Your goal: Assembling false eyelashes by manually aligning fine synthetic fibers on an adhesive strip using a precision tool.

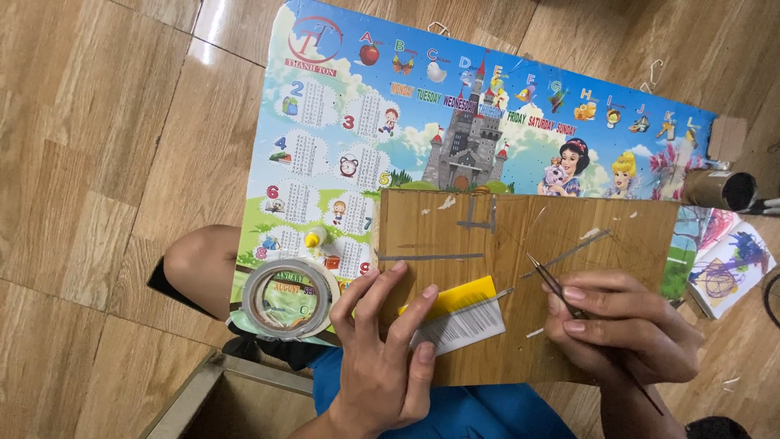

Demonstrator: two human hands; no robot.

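While a roll of clear tape (290, 297) rests at the left on the colourful picture mat (325, 122), the left hand (386, 354) lies flat, fingers spread, pinning a small yellow-and-white card (461, 317) to the brown cardboard sheet (520, 244). It presses rather than grasps. To the right, the right hand (621, 329) is closed around thin metal tweezers (552, 284), their tip pointing up-left just above the cardboard, near the card's edge. The step looks like fine positioning or picking at the card; the next move likely calls for steady pressure from the left and a precise tip placement.
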